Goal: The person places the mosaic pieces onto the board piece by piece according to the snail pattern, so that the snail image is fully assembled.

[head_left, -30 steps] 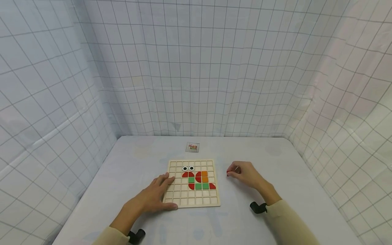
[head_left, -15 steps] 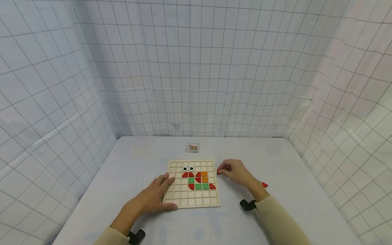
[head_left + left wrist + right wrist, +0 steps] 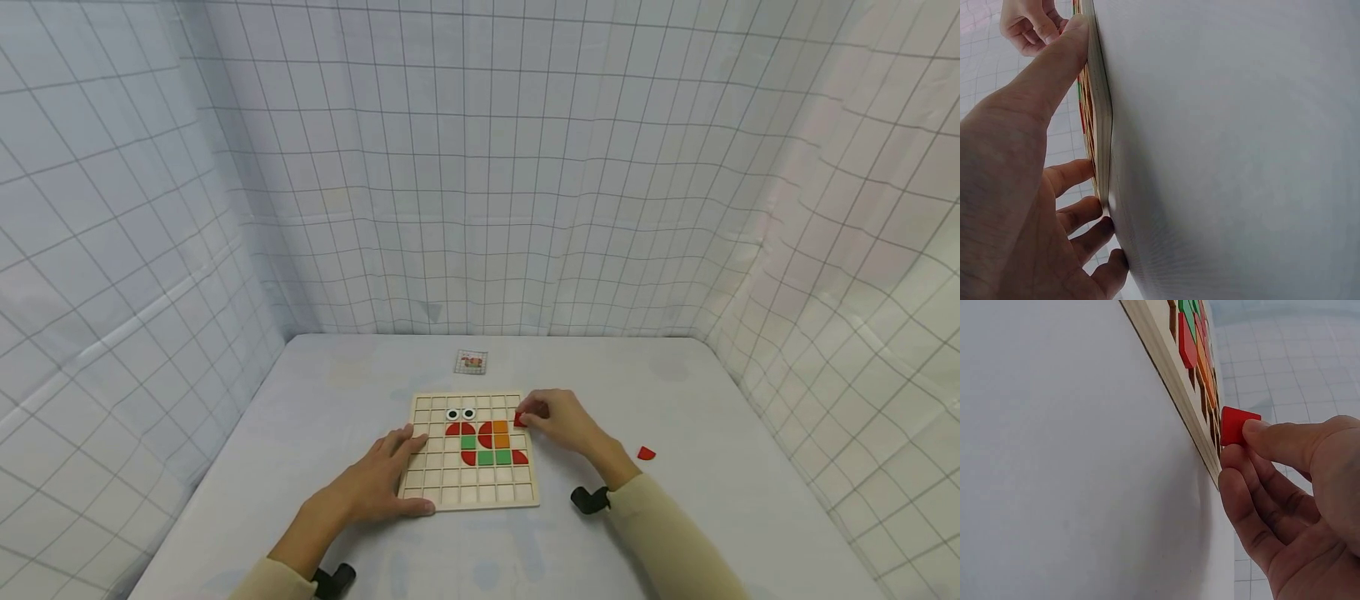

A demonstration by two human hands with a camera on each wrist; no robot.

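A wooden grid board (image 3: 452, 498) lies on the table, bearing red, green and orange tiles and two round eye tiles (image 3: 461, 414). My left hand (image 3: 371, 481) rests at its left side, fingers spread, the thumb on the near edge. Over the upper right part of the board, my right hand (image 3: 558, 421) pinches a small red tile (image 3: 1233, 427) between thumb and fingers. That tile is tilted in the right wrist view, and the fingers cover part of it. A red quarter-circle tile (image 3: 521, 457) sits at the right end of the green row.
A loose red quarter-circle tile (image 3: 646, 453) lies on the table right of the board. Behind the board is a small picture card (image 3: 471, 362). Gridded white curtains (image 3: 480, 208) stand around the back and sides of the white table (image 3: 360, 375).
My right hand has moved left with the red tile, from the table beside the board to over its right edge. The loose red tile has come into sight. My left hand stays put.
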